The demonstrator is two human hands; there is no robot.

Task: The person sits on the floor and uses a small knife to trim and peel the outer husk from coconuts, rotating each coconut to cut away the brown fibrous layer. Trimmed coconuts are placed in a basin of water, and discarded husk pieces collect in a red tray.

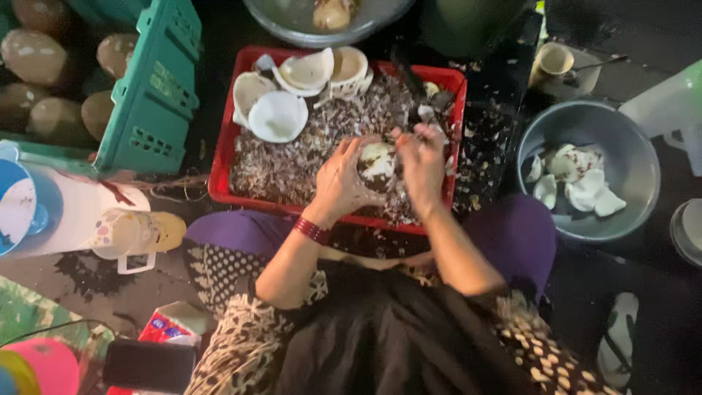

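- Left hand (338,179) cups a piece of coconut (378,164), fingers wrapped round its side, holding it just above the red tray (223,172)
- Right hand (420,157) is pinched shut on a small dark tool (409,80), pressed against the coconut's far edge; whether it is a knife or a peeler I cannot tell
- To my eye, good work here means thin strokes directed away from the cupping fingers, with the piece turned bit by bit so brown skin comes off and white flesh stays
- Keeping both hands over the tray looks wise, so scraps drop inside it
- Red tray is full of brown shavings, with several white coconut halves (279,115) stacked at its far left corner
- Grey metal bowl (643,172) to the right holds a few clean white coconut pieces (578,183)
- Another metal basin (292,29) beyond the tray holds something pale and round, too cropped to name
- Green crate (157,95) on the left stands beside whole brown coconuts (33,55)
- Lidded plastic jug (135,232) lies on the floor near the left knee
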